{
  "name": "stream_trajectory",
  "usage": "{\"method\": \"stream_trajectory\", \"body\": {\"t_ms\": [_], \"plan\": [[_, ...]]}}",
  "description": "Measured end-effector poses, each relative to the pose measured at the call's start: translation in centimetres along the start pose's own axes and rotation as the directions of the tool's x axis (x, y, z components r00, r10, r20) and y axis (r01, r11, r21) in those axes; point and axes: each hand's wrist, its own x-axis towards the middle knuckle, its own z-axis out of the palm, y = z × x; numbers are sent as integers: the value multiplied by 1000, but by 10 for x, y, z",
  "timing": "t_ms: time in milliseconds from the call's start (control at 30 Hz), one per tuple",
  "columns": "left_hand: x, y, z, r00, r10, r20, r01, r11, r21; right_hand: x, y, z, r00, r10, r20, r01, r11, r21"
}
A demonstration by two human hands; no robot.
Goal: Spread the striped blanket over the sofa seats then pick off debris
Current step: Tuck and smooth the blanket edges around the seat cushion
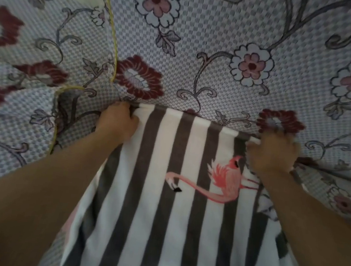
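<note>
The blanket (157, 207), striped grey and white with a pink flamingo (219, 181) printed on it, lay over the sofa (213, 38) seat, its far edge drawn up to the crease where the seat met the backrest. Both hands were at that far edge. The left hand (118, 120) had its fingers curled round the blanket's left corner, bunching the cloth against the foot of the backrest. The right hand (274, 152) gripped the right corner in the same way, knuckles up, fingers folded into the fabric just beside the flamingo's body. Between the two hands the edge ran nearly straight along the crease. The stripes ran from the backrest toward the person, and the near end of the blanket passed out of view at the bottom. The sofa wore a checked cover with dark red and pale pink flowers; yellow piping (113, 38) edged the armrest (26, 50) on the left.
</note>
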Motion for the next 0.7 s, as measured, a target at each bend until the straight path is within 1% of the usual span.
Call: {"method": "stream_trajectory", "body": {"t_ms": [33, 67, 100, 133, 167, 200, 233, 267, 333, 433, 500, 567, 600, 633, 700], "plan": [[-4, -3, -1, 1000, 21, -14, -20, 1000, 22, -8, -11, -6, 994, -92, -51, 94, 995, 45], [-7, -4, 0, 999, 43, -5, -43, 998, 41, -17, -25, -13, 979, -195, -62, 201, 972, 118], [-10, -4, 1, 998, 60, 23, -62, 997, 52, -26, -42, -19, 954, -299, -26, 297, 930, 217], [-11, -4, 2, 996, 69, 56, -71, 997, 43, -34, -63, -23, 918, -394, 45, 360, 875, 324], [-12, -2, 3, 994, 68, 84, -70, 997, 19, -41, -84, -25, 871, -473, 132, 386, 826, 410], [-11, -1, 3, 993, 61, 101, -60, 998, -14, -44, -103, -24, 823, -525, 218, 390, 801, 454], [-9, -1, 3, 992, 51, 112, -47, 998, -45, -45, -121, -21, 786, -543, 295, 378, 801, 464], [-6, -1, 3, 992, 41, 124, -33, 998, -61, -43, -134, -16, 765, -534, 360, 360, 818, 449], [3, -4, 7, 986, 29, 162, -19, 998, -63, -38, -149, -5, 763, -490, 422, 329, 856, 399], [19, -4, 10, 974, -11, 228, 24, 998, -55, -33, -158, 10, 788, -442, 428, 300, 884, 359], [34, -4, 9, 962, -46, 270, 60, 997, -44, -32, -160, 14, 789, -431, 437, 286, 888, 360], [43, -8, 3, 940, -55, 338, 94, 990, -101, -31, -160, 13, 779, -438, 449, 293, 887, 357], [40, -11, 1, 929, -29, 369, 92, 984, -153, -31, -159, 10, 771, -440, 461, 294, 887, 355], [32, -15, -2, 928, 18, 372, 59, 979, -194, -31, -158, 7, 764, -437, 474, 295, 891, 345], [4, -26, -3, 951, 107, 288, -38, 971, -236, -37, -157, 1, 760, -423, 493, 306, 903, 302]]}}
